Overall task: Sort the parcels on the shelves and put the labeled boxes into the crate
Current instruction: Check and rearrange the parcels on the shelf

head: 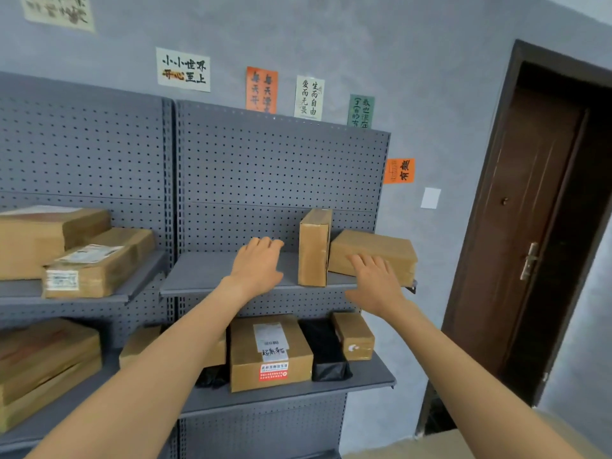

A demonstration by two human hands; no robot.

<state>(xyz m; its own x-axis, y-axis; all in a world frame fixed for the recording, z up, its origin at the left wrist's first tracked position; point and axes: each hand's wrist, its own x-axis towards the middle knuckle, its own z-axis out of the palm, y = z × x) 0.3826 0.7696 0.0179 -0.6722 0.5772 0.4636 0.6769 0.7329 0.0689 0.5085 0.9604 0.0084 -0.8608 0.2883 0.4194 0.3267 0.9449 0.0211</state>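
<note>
Head view of a grey metal shelving unit (281, 167) with a perforated back panel, standing against a blue-grey wall (430, 77).

Upper shelf (205, 273): bare grey metal on its left part. An upright box (313, 248) of plain brown cardboard stands right of centre. A flat box (372, 251) lies just beside it at the shelf's right end.

Left hand (256, 263): open, palm down, fingers straight, over the bare part of the upper shelf, left of the upright box and apart from it.

Right hand (374, 283): open, fingers spread, in front of the flat box's near face; contact cannot be told.

Lower shelf (265, 397): a labelled box (270, 354) with a white slip and a red sticker sits in the middle. To its right come a black parcel (326, 349) and then a small box (354, 336). Another box (139, 342) lies to the left, partly hidden by the left forearm.

Adjoining unit, left: a long labelled box (99, 263) lies in front of a large box (33, 240) on the upper level, and stacked boxes (46, 362) fill the level below.

Room: paper posters (183, 69) with brush lettering are stuck to the wall above the shelving. A white wall plate (430, 197) is right of the unit. Further right is a dark brown door (536, 226) with a metal handle (530, 261).
</note>
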